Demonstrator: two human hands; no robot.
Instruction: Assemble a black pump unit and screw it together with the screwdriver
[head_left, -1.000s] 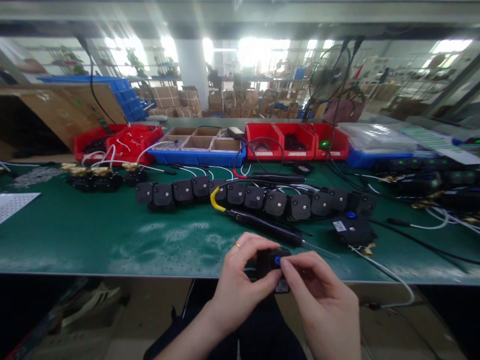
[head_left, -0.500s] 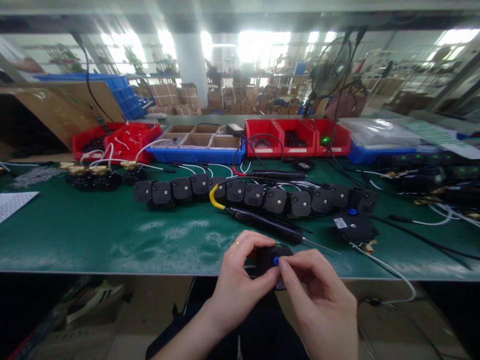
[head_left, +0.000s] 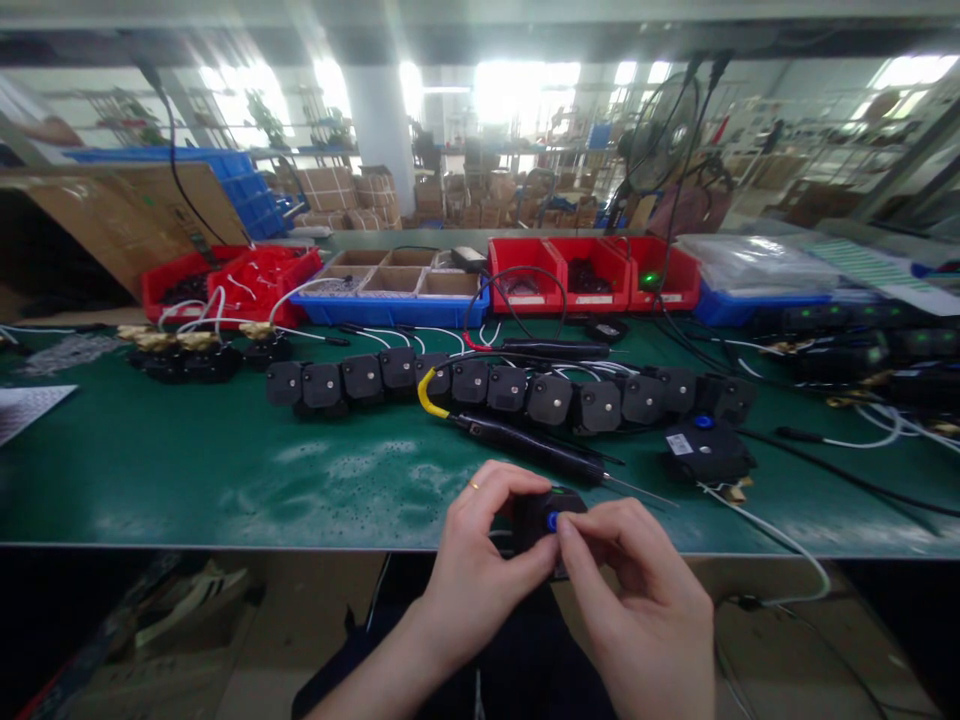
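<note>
Close to the bench's front edge, my left hand (head_left: 491, 555) is closed around a small black housing (head_left: 534, 515), fingers over its top and thumb along its near side. A blue knob (head_left: 553, 521) shows on its face. My right hand (head_left: 637, 590) pinches at this knob with thumb and forefinger; the fingertips hide part of it. Just beyond lies a black electric screwdriver (head_left: 532, 447) with a yellow cable sleeve and a long thin bit. To the right, a similar black unit (head_left: 709, 453) with a blue knob and a white cable rests on the bench.
A row of black housings (head_left: 551, 400) crosses the green bench (head_left: 225, 480). Behind it lies a second screwdriver (head_left: 555, 350). Red bins (head_left: 525, 300) and a blue divided tray (head_left: 397, 310) line the back. Brass-fitted units (head_left: 202, 355) with white cables sit left.
Both hands keep the same grip on the housing and knob. The view has shifted very slightly; nothing else has visibly moved.
</note>
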